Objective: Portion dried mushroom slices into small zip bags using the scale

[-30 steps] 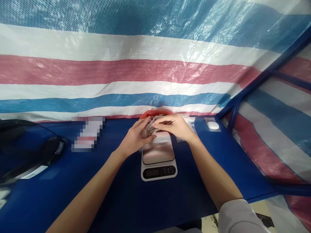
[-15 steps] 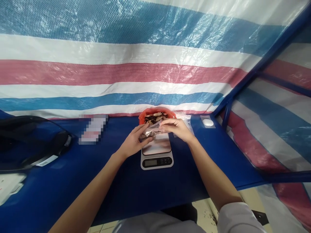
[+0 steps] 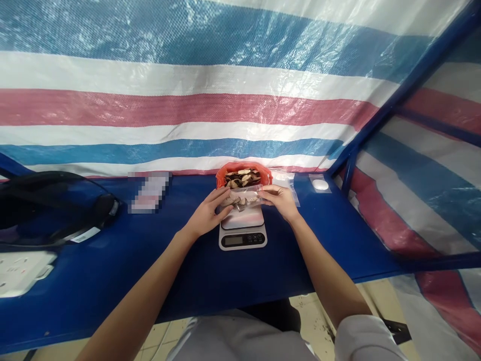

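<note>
From afar, I watch my left hand (image 3: 207, 213) clasp and my right hand (image 3: 281, 200) pinch the clear bag of pieces (image 3: 245, 196) over the scale (image 3: 243, 241), before the red bag (image 3: 267, 174): a handling step, I judge, calling next for steady grips.

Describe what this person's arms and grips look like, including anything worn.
The left grip and right grip are ungloved, with no watch or bracelet visible. A pale grey sleeve ends partway down the right arm; the left forearm shows none.
</note>
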Action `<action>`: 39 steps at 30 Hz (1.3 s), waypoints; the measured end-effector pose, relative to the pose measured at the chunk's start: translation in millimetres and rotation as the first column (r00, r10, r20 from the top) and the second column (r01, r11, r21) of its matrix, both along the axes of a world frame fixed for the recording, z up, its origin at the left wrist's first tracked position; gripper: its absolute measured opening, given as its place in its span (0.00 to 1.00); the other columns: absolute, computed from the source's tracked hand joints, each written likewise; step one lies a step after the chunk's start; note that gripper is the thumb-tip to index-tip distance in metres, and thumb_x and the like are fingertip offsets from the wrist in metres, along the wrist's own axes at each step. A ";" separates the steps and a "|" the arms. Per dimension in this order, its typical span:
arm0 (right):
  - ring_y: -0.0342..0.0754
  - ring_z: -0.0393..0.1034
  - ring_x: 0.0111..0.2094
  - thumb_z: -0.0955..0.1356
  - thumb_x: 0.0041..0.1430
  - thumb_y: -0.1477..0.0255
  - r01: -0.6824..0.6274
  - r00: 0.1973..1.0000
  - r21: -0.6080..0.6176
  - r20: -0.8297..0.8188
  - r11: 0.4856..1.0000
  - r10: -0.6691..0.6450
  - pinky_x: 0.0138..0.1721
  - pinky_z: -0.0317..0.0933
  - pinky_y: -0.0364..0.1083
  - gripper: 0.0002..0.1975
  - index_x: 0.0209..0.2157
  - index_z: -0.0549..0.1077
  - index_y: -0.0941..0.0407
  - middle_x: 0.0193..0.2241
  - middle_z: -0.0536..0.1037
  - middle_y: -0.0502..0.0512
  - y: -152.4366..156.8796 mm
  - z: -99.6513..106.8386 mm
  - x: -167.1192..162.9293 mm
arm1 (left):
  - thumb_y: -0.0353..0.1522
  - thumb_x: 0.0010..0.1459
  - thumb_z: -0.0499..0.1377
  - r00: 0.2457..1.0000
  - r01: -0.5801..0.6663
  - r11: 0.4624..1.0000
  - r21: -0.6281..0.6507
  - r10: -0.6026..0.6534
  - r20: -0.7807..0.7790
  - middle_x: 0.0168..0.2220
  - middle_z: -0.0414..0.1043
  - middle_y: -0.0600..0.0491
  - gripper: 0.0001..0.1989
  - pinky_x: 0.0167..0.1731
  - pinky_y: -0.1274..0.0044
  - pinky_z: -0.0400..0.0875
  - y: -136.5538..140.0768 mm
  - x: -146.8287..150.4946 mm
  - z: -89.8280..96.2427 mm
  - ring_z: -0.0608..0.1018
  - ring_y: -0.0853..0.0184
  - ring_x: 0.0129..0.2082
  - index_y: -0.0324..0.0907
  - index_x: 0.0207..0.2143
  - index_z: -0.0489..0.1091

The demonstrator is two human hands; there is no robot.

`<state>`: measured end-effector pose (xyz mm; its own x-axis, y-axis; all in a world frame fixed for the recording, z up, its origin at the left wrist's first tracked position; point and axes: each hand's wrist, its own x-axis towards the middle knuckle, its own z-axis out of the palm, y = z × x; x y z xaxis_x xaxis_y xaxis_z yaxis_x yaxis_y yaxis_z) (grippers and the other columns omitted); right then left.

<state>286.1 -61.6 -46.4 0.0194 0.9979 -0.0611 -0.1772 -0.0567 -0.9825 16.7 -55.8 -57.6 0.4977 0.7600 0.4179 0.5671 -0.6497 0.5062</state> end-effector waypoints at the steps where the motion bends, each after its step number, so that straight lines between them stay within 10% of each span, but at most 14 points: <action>1: 0.47 0.78 0.34 0.82 0.35 0.60 0.006 1.000 -0.003 0.004 1.000 -0.006 0.42 0.77 0.50 0.20 0.31 0.82 0.55 0.31 0.82 0.49 -0.1 -2.1 1.4 | 0.50 0.67 0.52 1.000 -0.001 1.000 -0.001 0.001 0.001 0.67 0.64 0.44 0.32 0.70 0.57 0.54 -0.1 -0.8 -1.9 0.66 0.55 0.68 0.42 0.65 0.64; 11: 0.45 0.74 0.28 0.81 0.34 0.58 0.018 0.993 0.030 0.120 0.999 -0.021 0.37 0.74 0.49 0.21 0.30 0.82 0.56 0.28 0.81 0.50 3.3 -9.1 12.8 | 0.49 0.67 0.54 0.999 0.033 0.999 0.014 -0.032 -0.027 0.66 0.65 0.42 0.32 0.70 0.57 0.55 4.7 1.0 -7.5 0.65 0.53 0.68 0.40 0.66 0.64; 24: 0.57 0.79 0.47 0.77 0.48 0.54 0.053 0.953 0.139 0.288 0.989 -0.092 0.48 0.75 0.56 0.22 0.40 0.83 0.55 0.41 0.84 0.56 -12.0 -4.6 39.7 | 0.52 0.67 0.50 0.983 -0.171 0.985 -0.003 0.171 0.063 0.62 0.71 0.45 0.30 0.68 0.58 0.58 -2.8 -16.2 3.4 0.69 0.55 0.65 0.43 0.60 0.71; 32: 0.58 0.72 0.59 0.66 0.66 0.62 -0.174 0.516 0.441 0.802 0.881 -0.299 0.62 0.64 0.56 0.16 0.46 0.81 0.53 0.51 0.82 0.58 -34.0 -17.1 62.3 | 0.51 0.67 0.45 0.939 -0.256 0.965 0.049 0.261 -0.225 0.64 0.68 0.41 0.33 0.67 0.53 0.55 -8.8 -47.4 -19.6 0.67 0.49 0.66 0.40 0.62 0.69; 39: 0.59 0.55 0.70 0.61 0.71 0.61 -0.328 0.170 0.208 0.972 0.921 -0.159 0.69 0.49 0.65 0.24 0.65 0.67 0.51 0.67 0.65 0.57 -41.2 -39.8 61.7 | 0.48 0.67 0.48 0.880 -0.272 0.961 0.047 0.268 -0.391 0.70 0.58 0.45 0.31 0.69 0.53 0.51 -12.0 -43.1 -24.7 0.59 0.49 0.71 0.44 0.65 0.66</action>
<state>347.8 -102.9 -86.2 -0.2674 0.9381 0.2203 0.9013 0.3244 -0.2870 -26.4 -67.8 -82.3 0.3937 0.8913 0.2252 0.8728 -0.4393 0.2129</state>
